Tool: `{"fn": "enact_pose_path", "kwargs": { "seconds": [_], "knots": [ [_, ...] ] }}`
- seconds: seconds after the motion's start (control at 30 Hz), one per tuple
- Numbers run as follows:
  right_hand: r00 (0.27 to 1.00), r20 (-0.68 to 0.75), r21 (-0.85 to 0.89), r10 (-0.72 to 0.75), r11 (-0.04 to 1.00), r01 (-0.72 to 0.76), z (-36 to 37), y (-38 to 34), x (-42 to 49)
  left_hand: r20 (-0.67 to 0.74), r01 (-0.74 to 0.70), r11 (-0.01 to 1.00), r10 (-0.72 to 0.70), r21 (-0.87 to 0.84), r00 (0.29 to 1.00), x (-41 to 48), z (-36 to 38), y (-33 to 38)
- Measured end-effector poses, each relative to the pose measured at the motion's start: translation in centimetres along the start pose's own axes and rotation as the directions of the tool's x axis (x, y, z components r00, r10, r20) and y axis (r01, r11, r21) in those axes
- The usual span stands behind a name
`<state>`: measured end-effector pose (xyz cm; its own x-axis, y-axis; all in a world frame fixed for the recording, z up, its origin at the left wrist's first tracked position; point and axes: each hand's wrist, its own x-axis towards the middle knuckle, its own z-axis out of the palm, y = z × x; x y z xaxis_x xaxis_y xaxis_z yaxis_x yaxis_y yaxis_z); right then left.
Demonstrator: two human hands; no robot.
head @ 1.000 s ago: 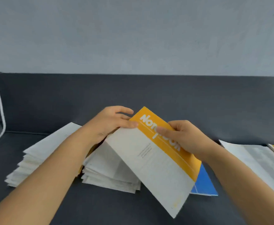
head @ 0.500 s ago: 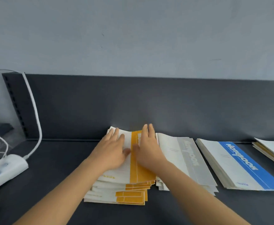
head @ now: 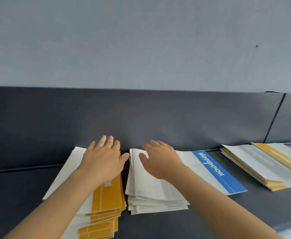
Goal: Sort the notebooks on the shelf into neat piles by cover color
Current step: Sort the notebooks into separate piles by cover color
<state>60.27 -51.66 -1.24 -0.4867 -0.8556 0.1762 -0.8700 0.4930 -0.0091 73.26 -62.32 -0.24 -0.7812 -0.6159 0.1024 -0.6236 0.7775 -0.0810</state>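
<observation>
Four groups of notebooks: in a row on the dark shelf [head: 227, 214], from lower left to the right edge of the frame.
Yellow pile [head: 106, 200]: lower left of centre, loosely fanned, its near notebooks slipping toward the bottom edge.
White pile [head: 151, 192]: centre, just right of the yellow pile, with its near edges uneven.
Left hand [head: 103, 161]: palm down on the far end of the yellow pile, fingers straight and spread, holding nothing.
Right hand [head: 160, 161]: palm down over the far end of the white pile, fingers loosely spread; whether it touches, I cannot tell.
Blue notebook [head: 217, 171]: right of centre, flat, blue band up, its left part hidden by the right forearm.
Right pile [head: 255, 164]: at the right edge, apart from the blue notebook, with a grey-banded cover on top and a yellow-banded one [head: 282, 156] lying across its far side.
Back panel [head: 141, 114]: dark, upright behind the piles.
Wall [head: 141, 40]: pale grey, filling the upper frame.
</observation>
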Motion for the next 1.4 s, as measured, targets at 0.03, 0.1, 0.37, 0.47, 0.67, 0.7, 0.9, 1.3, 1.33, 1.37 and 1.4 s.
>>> {"fn": "enact_pose_path", "kwargs": {
  "seconds": [0.03,0.1,0.37,0.47,0.67,0.7,0.9,1.3,1.33,1.37,1.4],
  "knots": [
    [0.999,0.021,0.003,0.037,0.999,-0.037,-0.5,2.1,-0.5,0.002,-0.028,1.0,0.028,-0.005,1.0,0.6,-0.4,2.0],
    [0.994,0.051,-0.007,0.099,0.995,-0.099,-1.0,6.7,-1.5,-0.018,-0.078,0.997,0.078,0.024,0.997,1.8,-1.0,6.3],
    [0.968,0.056,-0.001,0.245,0.969,-0.246,0.5,28.1,-5.3,-0.024,-0.181,0.973,0.179,-0.145,0.984,5.8,0.3,27.7],
    [0.959,0.094,-0.031,0.268,0.964,-0.266,1.6,34.8,-6.6,0.05,-0.124,0.931,0.15,-0.343,0.987,7.3,0.7,34.8],
    [0.976,0.11,0.124,0.188,0.972,-0.201,4.1,41.3,-6.8,0.042,0.036,0.842,-0.016,-0.539,0.999,10.5,2.1,42.7],
    [0.979,0.1,0.147,0.179,0.97,-0.192,4.4,41.6,-6.8,-0.013,0.041,0.864,-0.055,-0.501,0.998,10.6,2.4,43.2],
    [0.989,-0.019,0.356,0.148,0.925,-0.131,5.4,41.9,-7.1,-0.112,-0.024,0.67,-0.088,-0.742,0.99,11.5,3.6,43.3],
    [0.979,-0.075,0.745,0.19,0.663,-0.072,0.4,37.7,-6.3,-0.123,-0.055,0.356,-0.169,-0.933,0.978,9.2,0.2,36.4],
    [0.982,-0.082,0.744,0.173,0.665,-0.055,0.2,36.1,-6.0,-0.124,-0.049,0.398,-0.165,-0.916,0.978,8.7,-0.1,34.9],
    [0.984,-0.095,0.739,0.148,0.673,-0.03,0.1,34.4,-5.7,-0.123,-0.04,0.446,-0.158,-0.894,0.98,8.1,-0.3,33.3],
    [0.987,-0.108,0.729,0.116,0.684,-0.001,0.0,32.6,-5.3,-0.125,-0.032,0.499,-0.154,-0.866,0.98,7.4,-0.5,31.5]
  ]
}}
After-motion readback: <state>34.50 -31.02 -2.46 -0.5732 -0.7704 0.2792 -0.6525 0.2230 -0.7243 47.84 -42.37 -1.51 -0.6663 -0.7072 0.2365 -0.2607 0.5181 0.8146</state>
